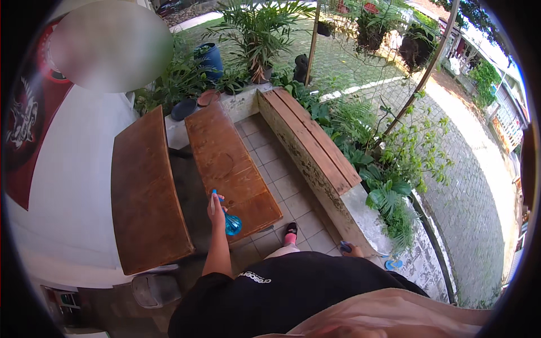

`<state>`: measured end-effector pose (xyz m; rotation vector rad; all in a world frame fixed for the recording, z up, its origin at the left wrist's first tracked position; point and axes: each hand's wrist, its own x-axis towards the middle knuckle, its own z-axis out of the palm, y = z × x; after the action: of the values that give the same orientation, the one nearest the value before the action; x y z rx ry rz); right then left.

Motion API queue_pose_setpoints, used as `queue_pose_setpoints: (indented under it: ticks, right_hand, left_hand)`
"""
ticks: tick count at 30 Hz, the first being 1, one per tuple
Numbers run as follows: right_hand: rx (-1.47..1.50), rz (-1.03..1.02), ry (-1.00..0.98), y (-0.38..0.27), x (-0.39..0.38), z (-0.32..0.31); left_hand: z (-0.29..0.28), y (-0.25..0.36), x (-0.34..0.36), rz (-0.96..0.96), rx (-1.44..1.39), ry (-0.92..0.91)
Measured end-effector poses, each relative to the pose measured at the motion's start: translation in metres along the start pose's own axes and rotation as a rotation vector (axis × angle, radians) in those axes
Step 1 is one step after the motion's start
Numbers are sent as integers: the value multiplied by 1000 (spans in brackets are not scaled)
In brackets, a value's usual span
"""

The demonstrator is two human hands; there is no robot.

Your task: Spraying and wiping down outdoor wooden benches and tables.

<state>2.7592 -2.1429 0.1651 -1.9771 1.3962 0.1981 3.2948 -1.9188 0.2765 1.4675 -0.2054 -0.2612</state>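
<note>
My left hand [216, 209] is wrapped round the neck of a clear blue spray bottle [233, 225], its nozzle end pointing away from me. The bottle is over the near end of a brown wooden table [228, 155], whose top shows dull marks and a faint ring. Low on my right, beside the bench's near end, my right hand [355, 250] is closed on a small dark blue thing [345, 247]. Its kind is too small to make out.
A second brown wooden top [143, 191] stands left of the table, by the white wall. To the right runs a low wall bench [310, 138] with wooden planks. Potted plants [262, 73] and a blue barrel [209, 61] stand beyond. A light blue object [393, 264] lies right of my right hand.
</note>
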Motion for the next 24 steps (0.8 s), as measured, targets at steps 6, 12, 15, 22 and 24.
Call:
queue_pose_setpoints:
  ticks: [6, 12, 15, 22, 24]
  right_hand:
    - [-66, -246, -229, -76, 86, -46]
    - [-235, -174, -162, -144, 199, -122]
    - [-132, -84, 4, -164, 248, -142]
    - [-180, -186, -198, -147, 371, -179]
    - [-337, -409, -310, -117, 427, -182]
  left_hand:
    - [37, -54, 59, -21, 148, 117]
    - [95, -39, 130, -167, 401, 141]
    - [122, -32, 164, -125, 329, 126]
    - [167, -51, 218, -52, 169, 262]
    - [168, -63, 226, -42, 106, 314]
